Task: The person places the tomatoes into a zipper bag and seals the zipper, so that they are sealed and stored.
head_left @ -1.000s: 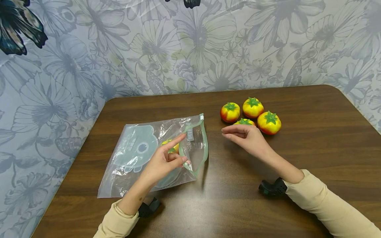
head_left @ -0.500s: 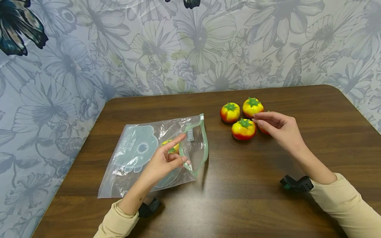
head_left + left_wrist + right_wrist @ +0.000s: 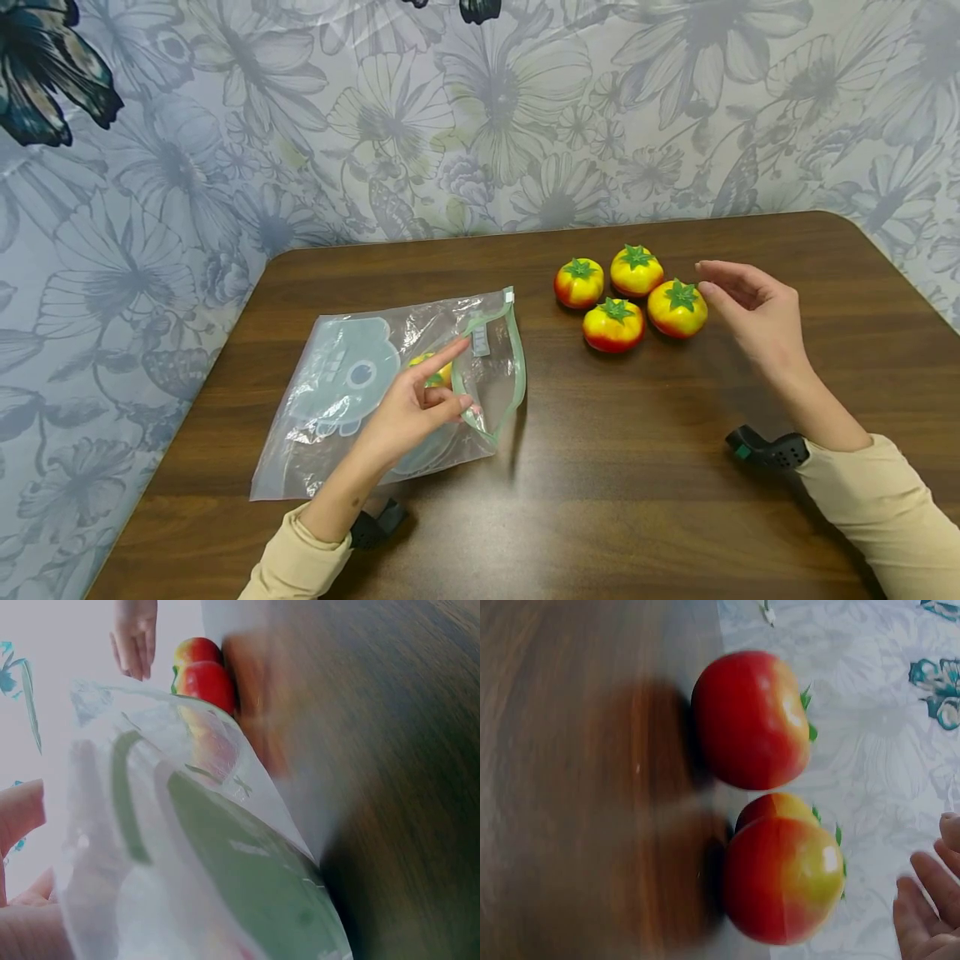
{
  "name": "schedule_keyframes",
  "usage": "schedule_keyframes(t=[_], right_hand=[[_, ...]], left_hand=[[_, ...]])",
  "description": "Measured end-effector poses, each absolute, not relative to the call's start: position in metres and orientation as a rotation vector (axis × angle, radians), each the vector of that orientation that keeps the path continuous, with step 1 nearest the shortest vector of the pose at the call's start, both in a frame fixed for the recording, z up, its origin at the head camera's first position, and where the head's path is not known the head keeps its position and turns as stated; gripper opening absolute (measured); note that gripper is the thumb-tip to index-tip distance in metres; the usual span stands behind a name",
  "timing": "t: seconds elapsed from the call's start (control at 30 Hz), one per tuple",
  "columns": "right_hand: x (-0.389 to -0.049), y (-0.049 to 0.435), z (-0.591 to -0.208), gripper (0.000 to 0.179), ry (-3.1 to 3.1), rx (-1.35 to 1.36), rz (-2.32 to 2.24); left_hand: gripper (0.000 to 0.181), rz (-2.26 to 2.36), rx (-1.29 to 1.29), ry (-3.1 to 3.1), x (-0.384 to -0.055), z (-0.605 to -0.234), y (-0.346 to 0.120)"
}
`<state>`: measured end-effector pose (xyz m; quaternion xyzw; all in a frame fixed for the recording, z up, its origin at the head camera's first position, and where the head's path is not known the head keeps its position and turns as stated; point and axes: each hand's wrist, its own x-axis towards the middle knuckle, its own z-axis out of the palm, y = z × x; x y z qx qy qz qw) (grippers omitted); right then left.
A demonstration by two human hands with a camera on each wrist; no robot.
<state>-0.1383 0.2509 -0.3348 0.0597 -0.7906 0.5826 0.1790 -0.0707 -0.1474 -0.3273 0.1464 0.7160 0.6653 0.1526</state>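
A clear zip bag (image 3: pixel 345 350) with a pale blue-green cartoon print and a green edge lies on the left of the table, its mouth spread towards the right. Through the plastic shows one yellow-and-red toy tomato (image 3: pixel 442 375). My left hand (image 3: pixel 405 417) is at the mouth, thumb and middle finger pinching the upper edge, index finger straight over it. Several more toy tomatoes (image 3: pixel 613 325) with green star leaves stand close together right of the bag. My right hand (image 3: pixel 761 312) hovers just right of the nearest tomato (image 3: pixel 677 308), fingers slightly bent and holding nothing.
The brown wooden table (image 3: pixel 600 500) has rounded far corners. Behind it hangs a pale flowered cloth (image 3: pixel 525 117) with dark butterfly shapes. A black device (image 3: pixel 768 450) sits at the right wrist, another device (image 3: pixel 377 523) at the left.
My right hand has moved rightwards, from in front of the tomatoes, across the right one, to its right side. The tomatoes stand where they were. My left hand and the bag have stayed put.
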Motion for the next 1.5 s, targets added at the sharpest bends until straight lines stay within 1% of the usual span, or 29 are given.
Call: schedule_keyframes(t=[0.1, 0.27, 0.63, 1.03, 1.27, 1.5], right_hand=[[-0.14, 0.255, -0.338, 0.043, -2.353, 0.133, 1.556], [-0.142, 0.259, -0.343, 0.058, -2.577, 0.122, 1.531], [-0.147, 0.261, -0.351, 0.072, -2.763, 0.147, 1.659], [-0.157, 0.266, -0.362, 0.068, -2.854, 0.078, 1.68], [-0.154, 0.267, -0.361, 0.068, -2.854, 0.06, 1.716], [-0.153, 0.268, -0.363, 0.06, -2.778, 0.09, 1.832]], left_hand=[[0.066, 1.903, 0.412, 2.064, -0.07, -0.327, -0.147], [0.067, 1.911, 0.419, 2.062, -0.07, -0.326, -0.146], [0.065, 1.924, 0.447, 2.042, -0.071, -0.326, -0.146], [0.065, 1.921, 0.445, 2.051, -0.071, -0.328, -0.146], [0.065, 1.916, 0.442, 2.059, -0.071, -0.328, -0.146], [0.065, 1.915, 0.442, 2.058, -0.072, -0.328, -0.146]])
